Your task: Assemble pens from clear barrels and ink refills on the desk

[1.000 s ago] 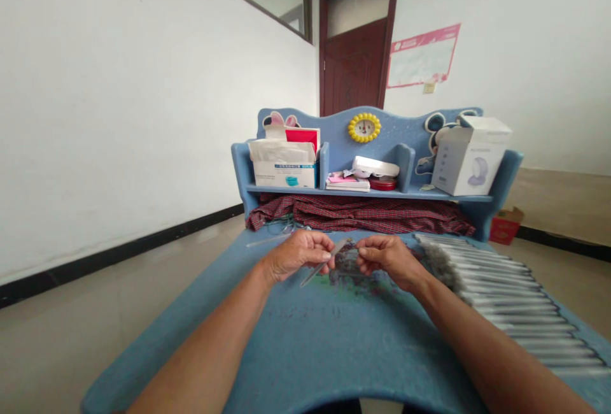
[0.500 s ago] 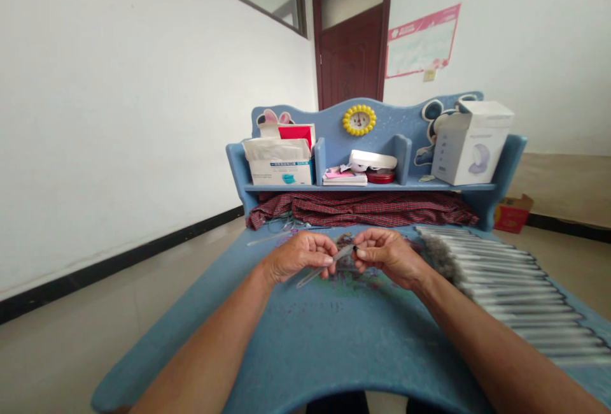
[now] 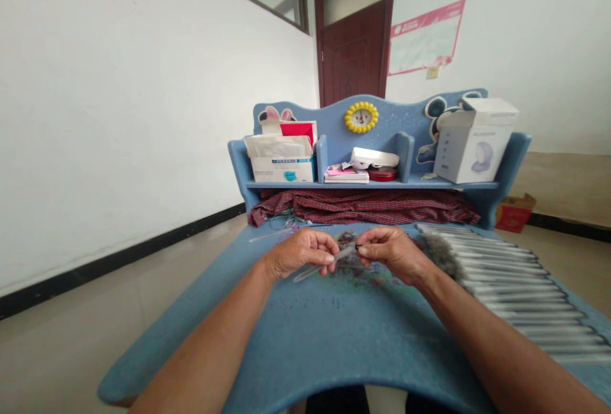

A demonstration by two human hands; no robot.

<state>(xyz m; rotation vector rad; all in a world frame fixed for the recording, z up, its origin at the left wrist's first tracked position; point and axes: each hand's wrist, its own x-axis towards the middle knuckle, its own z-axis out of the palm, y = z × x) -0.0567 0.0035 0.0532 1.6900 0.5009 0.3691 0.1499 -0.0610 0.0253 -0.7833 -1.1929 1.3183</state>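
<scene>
My left hand (image 3: pixel 301 252) pinches a thin grey metal strip (image 3: pixel 319 265) that slants down to the left over the blue desk (image 3: pixel 305 337). My right hand (image 3: pixel 391 249) is closed in a pinch at the strip's upper end, fingertips almost touching those of the left hand; what it pinches there is too small to name. Both hands hover just above the desk's middle, over a faded picture on its surface.
A long row of grey strips (image 3: pixel 506 280) lies along the desk's right side. Behind the hands a red checked cloth (image 3: pixel 363 207) sits under a shelf with a mask box (image 3: pixel 282 169), booklets (image 3: pixel 346 176), a white box (image 3: pixel 472 143) and a yellow clock (image 3: pixel 361 116). One loose strip (image 3: pixel 270 234) lies at the far left.
The right hand has closed in on the left, so the fingertips now meet at the strip's upper end. The view has shifted slightly.
</scene>
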